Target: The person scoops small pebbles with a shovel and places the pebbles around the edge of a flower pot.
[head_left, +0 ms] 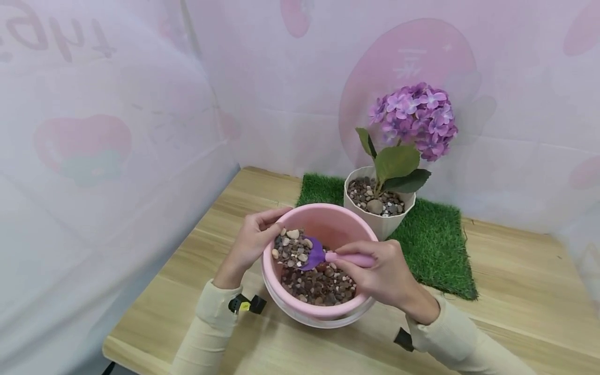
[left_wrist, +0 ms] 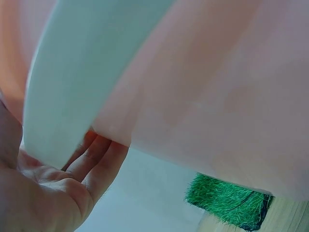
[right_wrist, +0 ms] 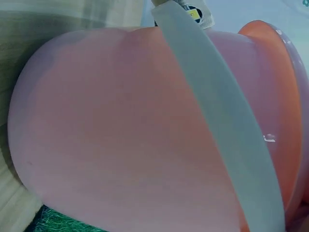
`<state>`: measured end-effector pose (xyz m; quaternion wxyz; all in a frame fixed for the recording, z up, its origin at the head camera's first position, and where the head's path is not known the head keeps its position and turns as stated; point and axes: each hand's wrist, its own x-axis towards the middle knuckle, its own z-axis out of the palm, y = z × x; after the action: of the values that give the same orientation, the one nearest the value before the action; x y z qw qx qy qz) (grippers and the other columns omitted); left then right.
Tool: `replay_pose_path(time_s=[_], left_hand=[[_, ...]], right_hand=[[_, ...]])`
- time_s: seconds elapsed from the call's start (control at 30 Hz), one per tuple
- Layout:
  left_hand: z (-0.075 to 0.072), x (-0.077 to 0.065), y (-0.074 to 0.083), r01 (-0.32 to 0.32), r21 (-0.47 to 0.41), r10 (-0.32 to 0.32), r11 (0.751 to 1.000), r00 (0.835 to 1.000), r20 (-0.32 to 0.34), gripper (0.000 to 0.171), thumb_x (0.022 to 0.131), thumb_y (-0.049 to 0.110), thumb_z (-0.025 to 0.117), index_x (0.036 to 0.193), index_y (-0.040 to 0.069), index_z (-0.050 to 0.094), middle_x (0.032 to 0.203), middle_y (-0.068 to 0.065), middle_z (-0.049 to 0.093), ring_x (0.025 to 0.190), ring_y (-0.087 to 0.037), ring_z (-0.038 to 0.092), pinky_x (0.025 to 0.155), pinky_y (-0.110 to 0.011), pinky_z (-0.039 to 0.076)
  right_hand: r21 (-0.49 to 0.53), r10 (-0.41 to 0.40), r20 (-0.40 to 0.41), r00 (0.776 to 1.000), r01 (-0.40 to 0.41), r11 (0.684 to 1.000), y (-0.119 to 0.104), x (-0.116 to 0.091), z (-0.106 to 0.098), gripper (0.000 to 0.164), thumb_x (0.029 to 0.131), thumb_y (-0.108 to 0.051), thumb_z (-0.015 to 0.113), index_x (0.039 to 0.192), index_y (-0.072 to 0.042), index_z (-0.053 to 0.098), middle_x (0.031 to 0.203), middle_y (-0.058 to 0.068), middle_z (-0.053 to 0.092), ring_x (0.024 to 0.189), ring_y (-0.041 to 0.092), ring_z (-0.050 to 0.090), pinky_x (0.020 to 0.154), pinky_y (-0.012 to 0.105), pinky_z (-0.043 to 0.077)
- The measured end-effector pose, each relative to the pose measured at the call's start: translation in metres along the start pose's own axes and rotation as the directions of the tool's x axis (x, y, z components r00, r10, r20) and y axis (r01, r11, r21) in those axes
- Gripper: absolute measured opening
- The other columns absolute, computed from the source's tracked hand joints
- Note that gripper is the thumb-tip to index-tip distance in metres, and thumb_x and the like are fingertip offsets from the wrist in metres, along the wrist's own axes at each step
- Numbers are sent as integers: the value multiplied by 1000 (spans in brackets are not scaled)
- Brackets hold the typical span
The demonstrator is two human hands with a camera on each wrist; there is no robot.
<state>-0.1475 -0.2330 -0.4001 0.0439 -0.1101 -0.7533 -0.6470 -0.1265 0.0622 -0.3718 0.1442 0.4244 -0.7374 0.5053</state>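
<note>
A pink flowerpot [head_left: 323,311] with a pale band round its outside stands on the table, partly filled with brown and pale pebbles [head_left: 319,286]. My left hand [head_left: 248,242] grips its left rim, thumb on top; the left wrist view shows the fingers [left_wrist: 104,162] curled beneath the pale band [left_wrist: 72,87]. My right hand [head_left: 382,273] holds a small shovel by its pink handle [head_left: 353,259]. The purple blade [head_left: 316,253] is over the inside of the pot, heaped with mixed pebbles [head_left: 291,250]. From the right wrist only the pot's side [right_wrist: 120,130] shows, not the hand.
Behind the pot, a white faceted planter [head_left: 379,225] holds pebbles and a purple hydrangea [head_left: 417,120]. It stands on a green turf mat [head_left: 440,250] on the wooden table [head_left: 187,281]. Printed cloth [head_left: 290,104] hangs at the back and left.
</note>
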Motion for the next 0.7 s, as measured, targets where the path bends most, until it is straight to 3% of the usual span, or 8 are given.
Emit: replay_pose_path(time_s=[0.23,0.37,0.47,0.63,0.7], left_hand=[[1,-1,-1,-11,-11,11,1000,1000,1,41,101,0,62,140,-10,61,134,-33,67,89,-5,73,77,-17,65],[1,-2,0,5,-51,-4,999,1000,9,41,102,0,61,142,-10,60,130,-36,68,70,-4,68,61,-18,64],[0,-1,1,5,-46,-4,999,1000,9,42,101,1,62,142,-9,60,133,-34,67,77,-3,72,66,-21,67],[0,-1,1,-3,-21,3,1000,1000,11,42,101,1,61,142,-9,60,139,-31,65,101,-2,74,88,-27,67],[0,-1,0,0,-26,0,1000,1000,10,42,101,1,61,142,-9,60,139,-31,65,100,-3,75,88,-28,67]], right_hand=[[42,88,-45,995,-86,995,-1,-9,-3,20,79,3,88,98,-2,82,91,13,82,79,11,81,64,22,66],[67,109,-59,992,-105,992,-1,-12,-5,20,80,5,87,99,-1,82,93,15,82,82,15,81,66,25,66],[104,96,-75,993,-88,991,-1,-14,-6,21,81,7,86,100,1,81,95,17,82,83,16,81,66,28,67],[148,74,-105,992,-58,987,-2,-14,-11,24,79,13,84,102,4,80,94,19,81,85,13,81,65,30,67],[160,75,-108,991,-57,985,-3,-14,-13,25,79,14,84,102,4,80,94,19,81,84,15,81,64,31,66]])
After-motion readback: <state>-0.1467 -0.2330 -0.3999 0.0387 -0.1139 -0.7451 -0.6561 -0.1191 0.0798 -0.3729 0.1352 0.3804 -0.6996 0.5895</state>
